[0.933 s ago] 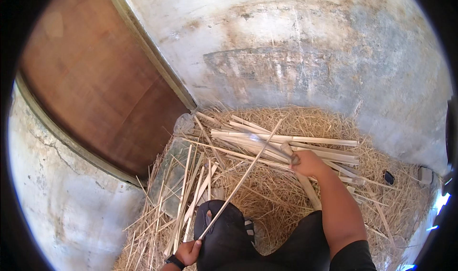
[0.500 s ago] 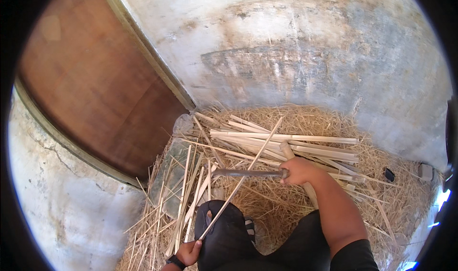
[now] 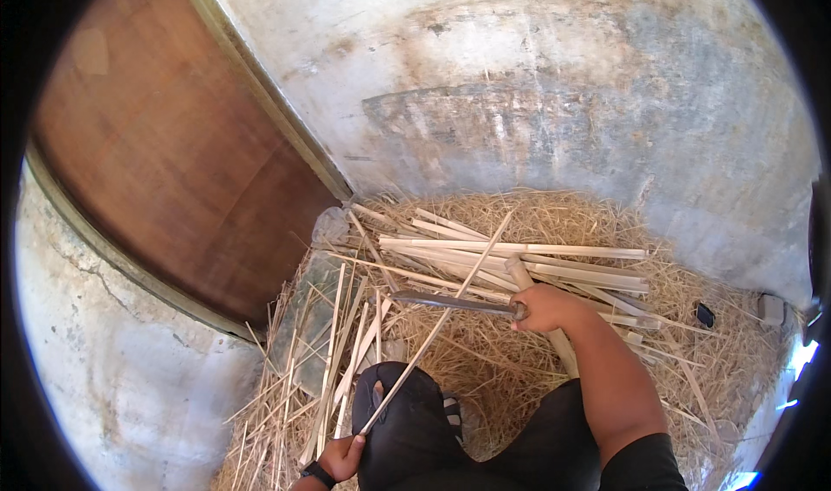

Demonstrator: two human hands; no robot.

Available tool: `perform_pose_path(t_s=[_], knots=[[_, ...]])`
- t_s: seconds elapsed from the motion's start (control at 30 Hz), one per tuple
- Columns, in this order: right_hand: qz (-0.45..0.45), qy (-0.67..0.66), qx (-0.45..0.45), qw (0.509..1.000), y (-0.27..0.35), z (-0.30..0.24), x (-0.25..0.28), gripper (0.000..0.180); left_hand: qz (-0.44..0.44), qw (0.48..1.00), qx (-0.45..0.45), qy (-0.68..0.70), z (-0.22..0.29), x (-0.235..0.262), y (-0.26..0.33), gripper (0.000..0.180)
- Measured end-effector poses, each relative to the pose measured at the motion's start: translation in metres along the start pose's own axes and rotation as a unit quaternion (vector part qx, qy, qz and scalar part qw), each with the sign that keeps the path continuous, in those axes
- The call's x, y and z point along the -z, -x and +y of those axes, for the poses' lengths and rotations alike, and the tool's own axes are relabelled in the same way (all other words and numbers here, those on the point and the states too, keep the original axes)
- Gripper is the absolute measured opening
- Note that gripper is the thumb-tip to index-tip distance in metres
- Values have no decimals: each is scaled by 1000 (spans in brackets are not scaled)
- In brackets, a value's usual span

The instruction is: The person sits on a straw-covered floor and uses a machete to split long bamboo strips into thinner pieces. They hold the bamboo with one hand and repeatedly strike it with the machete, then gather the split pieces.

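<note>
My left hand (image 3: pixel 343 457), at the lower edge beside my knee, is closed on the near end of a long thin bamboo strip (image 3: pixel 418 355). The strip slants up and to the right over my leg toward the pile. My right hand (image 3: pixel 544 308) is closed around the handle of a long-bladed knife (image 3: pixel 450 301), mostly hidden by the fingers. Its dark blade points left and crosses the strip; whether they touch I cannot tell. Beneath my right hand and forearm passes a thick pale wooden piece (image 3: pixel 564 353), partly covered.
A pile of split bamboo strips (image 3: pixel 589 250) lies on straw-like shavings (image 3: pixel 511 396) by the stained wall (image 3: pixel 537 84). More loose strips (image 3: pixel 333 353) lie left of my knee. A brown door (image 3: pixel 173 145) stands at left; a small black object (image 3: pixel 705 315) lies right.
The knife blade has tilted, its tip rising slightly and its flat side showing more. My left hand and the strip stay nearly in place.
</note>
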State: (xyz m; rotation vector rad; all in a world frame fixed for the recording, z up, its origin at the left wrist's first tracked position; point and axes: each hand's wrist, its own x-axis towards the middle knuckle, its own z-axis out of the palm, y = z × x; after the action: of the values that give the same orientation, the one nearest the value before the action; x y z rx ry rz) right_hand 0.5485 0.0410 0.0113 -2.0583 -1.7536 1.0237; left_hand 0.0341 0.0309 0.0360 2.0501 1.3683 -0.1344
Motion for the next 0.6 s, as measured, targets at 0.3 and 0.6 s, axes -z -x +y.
perform_pose_path(t_s=[0.3,0.6], knots=[[136,-88,-69,984,-10,32,3,44,6,1000,-1,-13,1,0,-3,64],[32,-30,1,999,-4,13,5,50,10,1000,-5,-2,2,1,0,63]])
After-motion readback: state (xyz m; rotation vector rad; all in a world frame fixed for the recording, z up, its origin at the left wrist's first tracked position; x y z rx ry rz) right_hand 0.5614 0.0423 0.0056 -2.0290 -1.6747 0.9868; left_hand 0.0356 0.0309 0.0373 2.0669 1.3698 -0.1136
